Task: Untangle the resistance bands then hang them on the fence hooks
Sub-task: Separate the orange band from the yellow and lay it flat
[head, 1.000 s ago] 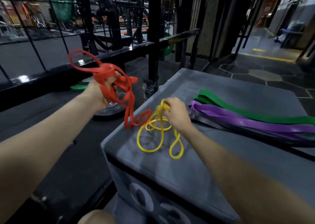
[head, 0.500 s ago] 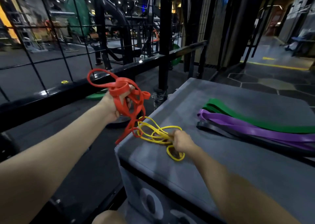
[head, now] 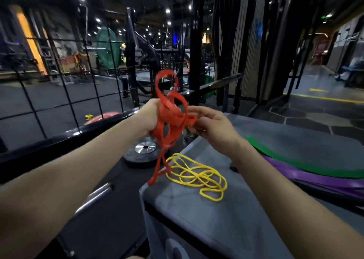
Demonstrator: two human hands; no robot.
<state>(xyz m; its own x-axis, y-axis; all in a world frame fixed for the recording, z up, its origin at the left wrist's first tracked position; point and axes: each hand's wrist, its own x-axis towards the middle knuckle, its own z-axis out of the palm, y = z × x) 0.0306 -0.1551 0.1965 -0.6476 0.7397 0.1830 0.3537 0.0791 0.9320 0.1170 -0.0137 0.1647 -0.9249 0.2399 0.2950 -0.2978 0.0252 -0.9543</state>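
Hands are being held up together in the head view, above the far left corner of the grey box (head: 226, 225). The left hand (head: 150, 118) is being raised at the end of a forearm stretched in from the near left, and its fingers are being kept clenched around the bunched middle of the red band (head: 171, 116). The right hand (head: 213, 126) is being brought in from the near right, wrist bent; its curled fingertips (head: 194, 111) are being used to pinch a strand of the same red band on its right side.

The red band is being shown as a tangled knot of flat loops between the two hands. One loop is being held upright above the left fist, in front of the black wire fence (head: 59, 93). A twisted tail is being let hang down from the knot, its lowest part touching the box's left edge, just beside the yellow band (head: 197, 175).

The yellow band is being left on the box top, thin and coiled in several overlapping loops, untouched by either hand. To the right, partly hidden by the right forearm, the green band (head: 299, 160) and the purple band (head: 315, 178) are being seen lying flat, side by side, the green one farther away.
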